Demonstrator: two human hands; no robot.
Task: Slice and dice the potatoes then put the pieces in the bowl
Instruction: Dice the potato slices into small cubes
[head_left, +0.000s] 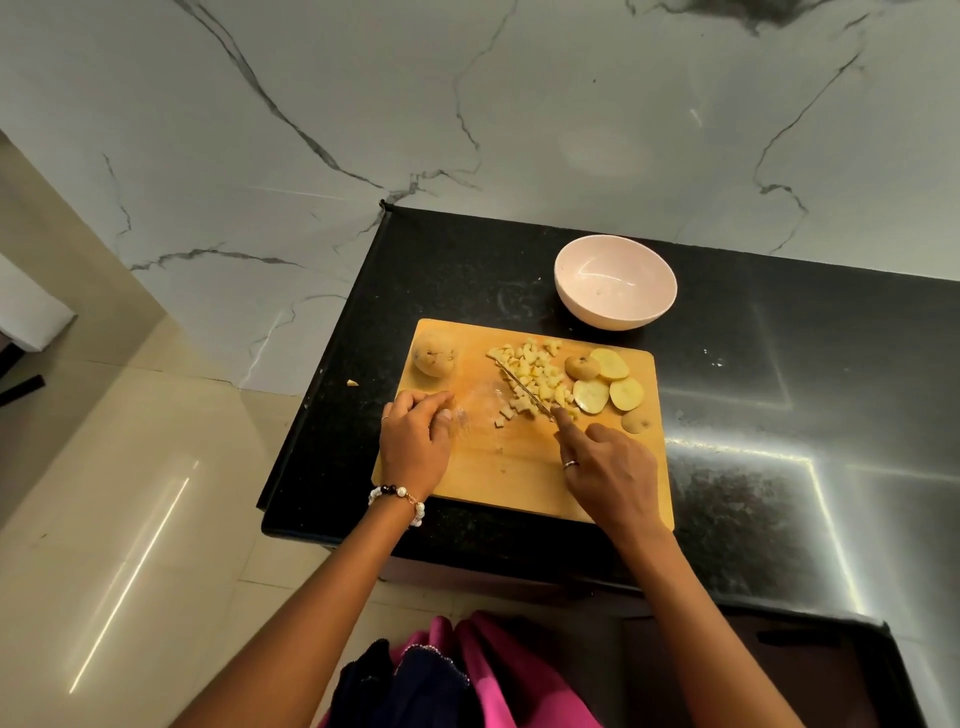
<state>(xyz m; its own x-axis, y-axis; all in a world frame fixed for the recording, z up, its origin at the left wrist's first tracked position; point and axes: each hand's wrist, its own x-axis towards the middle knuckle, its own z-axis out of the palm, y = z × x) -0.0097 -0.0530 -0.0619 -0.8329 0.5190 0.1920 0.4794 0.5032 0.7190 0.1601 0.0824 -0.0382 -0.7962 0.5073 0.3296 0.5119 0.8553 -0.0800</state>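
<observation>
Now the right hand grasps the knife by its handle, with the fingers curled around it and the index finger stretched along the top. The blade lies flat and points toward the far left, and it passes through the heap of diced potato pieces in the middle of the wooden cutting board. The dice lie just beyond the fingertips of this hand.

The left hand rests on the near left part of the board, its fingers loosely curled with the tips on the wood; it holds nothing. A few single dice lie between the two hands, just to the right of the left fingertips.

On the far left corner of the board sits a whole potato. At the right edge lie several round potato slices and two end pieces. One small piece lies on the black counter, left of the board. The pink bowl stands on the counter just behind the far edge of the board.
</observation>
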